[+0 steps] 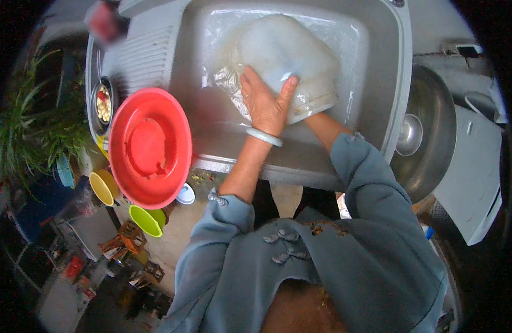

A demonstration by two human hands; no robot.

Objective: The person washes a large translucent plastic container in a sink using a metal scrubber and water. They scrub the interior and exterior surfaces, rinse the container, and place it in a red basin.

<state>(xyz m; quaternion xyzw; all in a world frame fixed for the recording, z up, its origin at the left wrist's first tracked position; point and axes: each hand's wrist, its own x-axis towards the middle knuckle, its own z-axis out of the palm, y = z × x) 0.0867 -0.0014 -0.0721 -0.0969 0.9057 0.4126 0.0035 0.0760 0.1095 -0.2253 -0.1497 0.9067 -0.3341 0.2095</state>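
Note:
A large wet whitish bag-like thing [287, 50], partly see-through, bulges up from the bottom of the grey sink [364, 104]. Whether it is cloth or plastic I cannot tell. On its near side lies my left hand [264, 98], palm down, thumb and fingers apart, with a pale bangle [264, 137] round the wrist. A crinkled, shiny fold [235, 87] spreads out left of those fingers. My right forearm [327, 127] goes under the bag's hemmed near edge at the right; my right hand is hidden beneath or inside it.
A red plastic basin [183, 145] overhangs the sink's front left corner, beside a ribbed drainboard [143, 62]. Behind it, a metal bowl [110, 102] holds pale pieces. A large metal pan [435, 137] sits at the right. Yellow [102, 188] and green [147, 220] tubs are lower left.

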